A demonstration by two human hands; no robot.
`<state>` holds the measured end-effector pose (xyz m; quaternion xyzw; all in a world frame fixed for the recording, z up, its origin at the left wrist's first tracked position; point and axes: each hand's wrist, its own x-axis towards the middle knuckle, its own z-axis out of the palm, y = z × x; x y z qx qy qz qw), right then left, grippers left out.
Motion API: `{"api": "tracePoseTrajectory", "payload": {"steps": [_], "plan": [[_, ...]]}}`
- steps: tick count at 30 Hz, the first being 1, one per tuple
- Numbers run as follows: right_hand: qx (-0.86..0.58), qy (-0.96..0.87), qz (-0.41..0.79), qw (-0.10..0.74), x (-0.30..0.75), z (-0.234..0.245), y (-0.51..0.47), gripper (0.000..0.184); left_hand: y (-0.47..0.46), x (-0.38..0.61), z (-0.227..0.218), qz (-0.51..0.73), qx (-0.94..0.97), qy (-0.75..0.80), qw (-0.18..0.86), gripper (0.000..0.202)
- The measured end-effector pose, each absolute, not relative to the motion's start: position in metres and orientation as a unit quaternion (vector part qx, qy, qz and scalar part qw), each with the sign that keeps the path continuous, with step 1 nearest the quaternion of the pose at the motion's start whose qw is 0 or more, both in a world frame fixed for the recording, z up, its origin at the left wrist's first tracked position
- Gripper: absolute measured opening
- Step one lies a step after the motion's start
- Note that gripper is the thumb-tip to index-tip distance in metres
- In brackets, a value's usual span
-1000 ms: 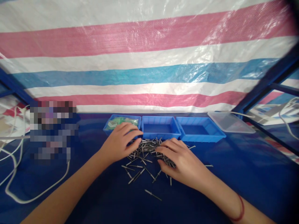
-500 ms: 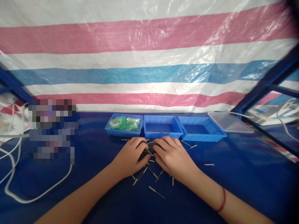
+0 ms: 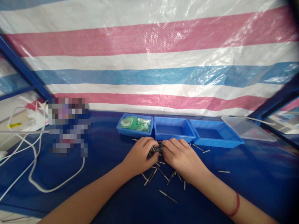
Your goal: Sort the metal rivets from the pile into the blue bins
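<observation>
My left hand (image 3: pixel 143 155) curls around a bunch of thin silvery pop rivets (image 3: pixel 154 150), with its thumb below and fingers above them. Facing it, my right hand (image 3: pixel 179 155) has its fingers bent down onto the right side of the same bunch; its fingertips are partly hidden. A small dark piece shows between the hands, too small to name. More rivets lie scattered in front of the hands, among them a single rivet (image 3: pixel 167 196) nearest me. A few others stick out behind the fingers.
Behind the hands stand a blue bin with green packets (image 3: pixel 121 132), a middle blue bin (image 3: pixel 174 135) and a right blue bin (image 3: pixel 219 142). A clear plastic lid (image 3: pixel 249 130) lies at the right. White cables (image 3: pixel 35 168) and a blurred-out patch are at the left.
The view has swung left, so everything sits further right in the picture. More of the rivet bunch now shows between my hands, which stay close together.
</observation>
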<state>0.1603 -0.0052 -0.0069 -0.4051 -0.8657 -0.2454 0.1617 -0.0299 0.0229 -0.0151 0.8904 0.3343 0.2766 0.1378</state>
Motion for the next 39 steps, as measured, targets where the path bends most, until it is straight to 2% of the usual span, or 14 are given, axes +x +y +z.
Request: {"api": "tracePoseTrajectory", "payload": {"steps": [5,8,11,17,23,27,33,36,39], "plan": [[-0.428,-0.855,-0.212,0.203,0.164,0.004,-0.007,0.008,0.025,-0.032,-0.017,0.290,0.888,0.331,0.137,0.018],[-0.448,-0.857,-0.184,0.175,0.163,0.005,-0.007,0.003,0.026,-0.031,-0.017,0.285,0.889,0.332,0.137,0.017],[-0.459,-0.858,-0.175,0.149,0.160,0.001,-0.005,0.005,0.026,-0.030,-0.018,0.283,0.889,0.331,0.140,0.019],[-0.439,-0.865,-0.214,0.115,0.155,-0.007,0.000,0.004,0.027,-0.030,-0.019,0.280,0.888,0.332,0.152,0.020],[-0.424,-0.871,-0.211,0.135,0.157,-0.007,0.003,0.006,0.027,-0.029,-0.017,0.293,0.885,0.331,0.147,0.021],[-0.446,-0.861,-0.131,0.207,0.162,0.002,-0.002,0.006,0.025,-0.029,-0.013,0.309,0.878,0.333,0.148,0.020],[-0.470,-0.800,0.105,0.358,0.169,0.013,-0.008,0.013,0.026,-0.032,-0.002,0.340,0.853,0.353,0.179,0.013],[-0.491,-0.774,0.165,0.365,0.173,0.010,-0.006,0.020,0.026,-0.032,-0.001,0.353,0.825,0.391,0.206,0.014],[-0.494,-0.766,0.187,0.367,0.176,0.006,-0.005,0.009,0.026,-0.031,-0.002,0.351,0.792,0.437,0.244,0.018]]}}
